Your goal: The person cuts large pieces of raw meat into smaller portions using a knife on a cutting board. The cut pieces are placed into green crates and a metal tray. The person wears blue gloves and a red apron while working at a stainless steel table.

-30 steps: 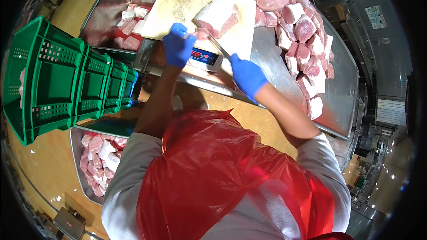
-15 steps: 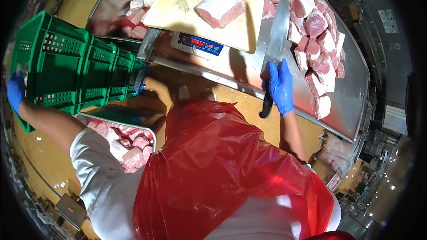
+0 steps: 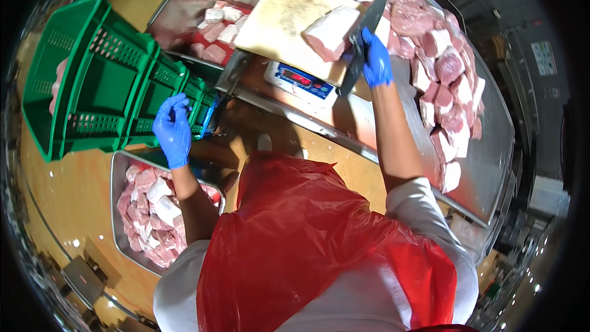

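My right hand (image 3: 376,58), in a blue glove, is closed round the dark handle of a large knife (image 3: 376,12) over the right side of a cream cutting board (image 3: 283,9). Beside the blade a block of raw meat (image 3: 329,35) with a white fat side lies on that board. The board rests on a scale (image 3: 301,83) with a lit red display. My left hand (image 3: 172,132), also gloved in blue, hangs in the air beside the stacked green crates (image 3: 107,80), its fingers loosely bent and nothing visible in them.
A heap of meat chunks (image 3: 452,80) covers the steel table (image 3: 485,166) on the right. Several pieces (image 3: 215,31) lie in a steel tray (image 3: 178,6) at the far left. Below the crates stands a metal tub (image 3: 123,233) full of cut meat (image 3: 150,215).
My left hand has left the top crate's outer side and moved right. The right hand has carried the knife up and left to the board. The whole view has shifted somewhat.
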Motion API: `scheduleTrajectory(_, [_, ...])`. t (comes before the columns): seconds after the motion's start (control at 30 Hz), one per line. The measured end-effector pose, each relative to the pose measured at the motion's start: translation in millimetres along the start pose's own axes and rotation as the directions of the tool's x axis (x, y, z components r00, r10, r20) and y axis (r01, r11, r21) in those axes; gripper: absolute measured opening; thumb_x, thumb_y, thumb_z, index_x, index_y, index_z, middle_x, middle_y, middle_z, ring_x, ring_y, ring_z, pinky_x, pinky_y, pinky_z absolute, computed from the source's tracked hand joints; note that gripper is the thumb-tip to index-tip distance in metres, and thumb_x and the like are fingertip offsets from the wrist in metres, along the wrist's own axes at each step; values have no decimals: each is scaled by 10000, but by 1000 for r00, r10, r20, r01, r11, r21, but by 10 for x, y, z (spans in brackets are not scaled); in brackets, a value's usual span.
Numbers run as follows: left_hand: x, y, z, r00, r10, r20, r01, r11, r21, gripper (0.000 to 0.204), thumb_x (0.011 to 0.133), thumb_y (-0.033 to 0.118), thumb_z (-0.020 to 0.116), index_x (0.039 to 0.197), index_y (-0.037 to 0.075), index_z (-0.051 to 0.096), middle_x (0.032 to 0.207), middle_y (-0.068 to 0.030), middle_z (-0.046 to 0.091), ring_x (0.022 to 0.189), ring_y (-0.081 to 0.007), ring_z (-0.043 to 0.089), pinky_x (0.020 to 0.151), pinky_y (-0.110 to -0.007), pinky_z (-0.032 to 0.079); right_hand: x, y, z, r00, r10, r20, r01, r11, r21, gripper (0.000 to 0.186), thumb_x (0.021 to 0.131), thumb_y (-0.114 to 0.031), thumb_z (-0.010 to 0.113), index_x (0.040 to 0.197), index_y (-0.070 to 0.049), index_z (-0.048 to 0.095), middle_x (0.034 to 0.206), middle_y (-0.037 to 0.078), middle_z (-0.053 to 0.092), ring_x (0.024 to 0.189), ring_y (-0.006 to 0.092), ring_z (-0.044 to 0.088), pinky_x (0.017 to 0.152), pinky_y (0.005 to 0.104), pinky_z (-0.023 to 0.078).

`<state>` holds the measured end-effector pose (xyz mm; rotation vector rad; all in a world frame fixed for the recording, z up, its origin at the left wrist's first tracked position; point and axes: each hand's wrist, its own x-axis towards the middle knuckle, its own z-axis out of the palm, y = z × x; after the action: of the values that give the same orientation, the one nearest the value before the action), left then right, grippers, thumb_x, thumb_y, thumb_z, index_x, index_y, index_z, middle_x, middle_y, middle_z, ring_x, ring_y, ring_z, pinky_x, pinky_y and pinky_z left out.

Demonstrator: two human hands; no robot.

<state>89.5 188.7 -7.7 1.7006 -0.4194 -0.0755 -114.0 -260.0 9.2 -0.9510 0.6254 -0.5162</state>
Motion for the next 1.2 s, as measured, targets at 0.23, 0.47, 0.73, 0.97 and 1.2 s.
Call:
scheduleTrajectory(0.23, [382, 397, 50, 991, 134, 18, -134, 991, 7, 168, 970, 2, 586, 1088, -23, 702, 913, -55, 709, 788, -93, 638, 722, -241, 523, 5, -1130, 2049, 817, -540, 201, 497, 838, 226, 222, 1038, -227, 537, 867, -94, 585, 716, -16, 550, 683, 114, 540, 729, 288, 510])
scheduleTrajectory(0.47, [1, 343, 670, 936, -25, 352, 23, 1000, 8, 164, 906, 18, 648, 1060, 28, 706, 929, -90, 724, 801, -165, 682, 739, -303, 549, -1186, -635, 912, 900, -383, 207, 429, 861, -274, 428, 1054, -282, 490, 1349, 26, 454, 1299, 233, 593, 1223, 388, 589, 955, 549, 540])
scheduleTrajectory(0.73, [-743, 619, 2066, 484, 414, 771, -257, 910, -327, 155, 888, 59, 652, 1023, 10, 709, 972, -122, 733, 836, -238, 699, 714, -336, 563, -3065, -55, -1236, 840, -285, -461, 119, 927, -356, 337, 1065, -234, 473, 1304, 4, 474, 1138, 176, 642, 1017, 303, 667, 832, 482, 591])
scheduleTrajectory(0.97, [-1662, 1206, 3738, 73, 548, 833, -254, 818, -516, 217, 845, 22, 634, 1049, -23, 695, 1013, -189, 714, 923, -323, 698, 796, -384, 568, -4011, 334, -2219, 575, -389, -720, 272, 921, -280, 307, 1066, -251, 477, 1238, 3, 496, 1026, 165, 657, 911, 282, 689, 782, 436, 610])
scheduleTrajectory(1.2, [-2812, 778, 6456, -279, 642, 714, -763, 303, -570, 604, 839, 137, 662, 1405, 26, 483, 1404, -221, 523, 1277, -376, 518, 1058, -486, 416, -4736, 821, -3082, 399, -279, -874, 207, 955, -210, 227, 1058, -221, 510, 1145, -12, 526, 927, 94, 641, 792, 173, 643, 727, 319, 549])
